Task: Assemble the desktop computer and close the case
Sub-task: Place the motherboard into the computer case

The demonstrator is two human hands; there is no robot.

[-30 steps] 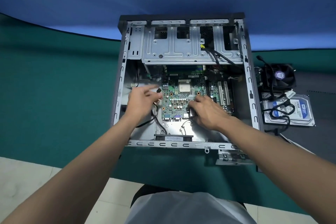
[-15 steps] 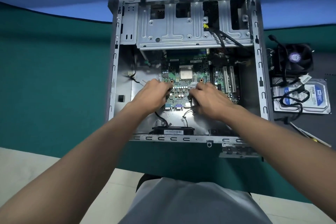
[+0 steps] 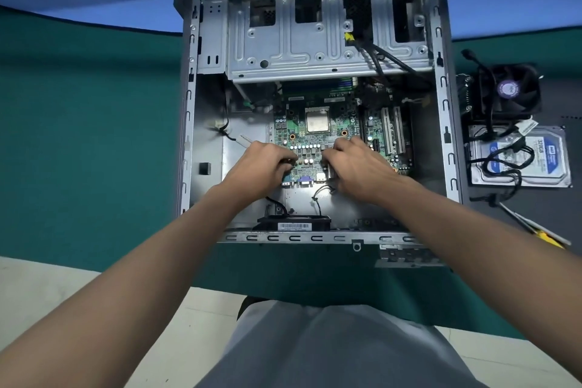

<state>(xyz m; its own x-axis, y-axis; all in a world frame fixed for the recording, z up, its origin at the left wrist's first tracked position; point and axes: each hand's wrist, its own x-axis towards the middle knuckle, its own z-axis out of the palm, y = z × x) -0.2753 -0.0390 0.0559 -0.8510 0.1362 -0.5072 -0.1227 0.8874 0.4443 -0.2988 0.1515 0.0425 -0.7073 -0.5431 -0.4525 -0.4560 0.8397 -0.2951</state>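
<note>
The open grey computer case (image 3: 189, 110) lies on its side on the green table. Inside it the green motherboard (image 3: 315, 154) sits flat, with the bare CPU (image 3: 317, 119) in its socket. My left hand (image 3: 261, 167) curls its fingers over the board's near left part. My right hand (image 3: 359, 167) grips the board at the metal port block (image 3: 327, 167) near its front edge. Both hands' fingertips are hidden against the board.
A steel drive cage (image 3: 315, 41) covers the far half of the case, with black cables (image 3: 378, 57) running from it. A CPU cooler fan (image 3: 507, 91), a hard drive (image 3: 532, 157) under cables and a screwdriver (image 3: 535, 230) lie to the right. A black fan (image 3: 293, 224) stands at the case's near wall.
My left hand has left the cable at the case's left side and moved right onto the motherboard. My right hand has stayed on the board. The view has moved closer.
</note>
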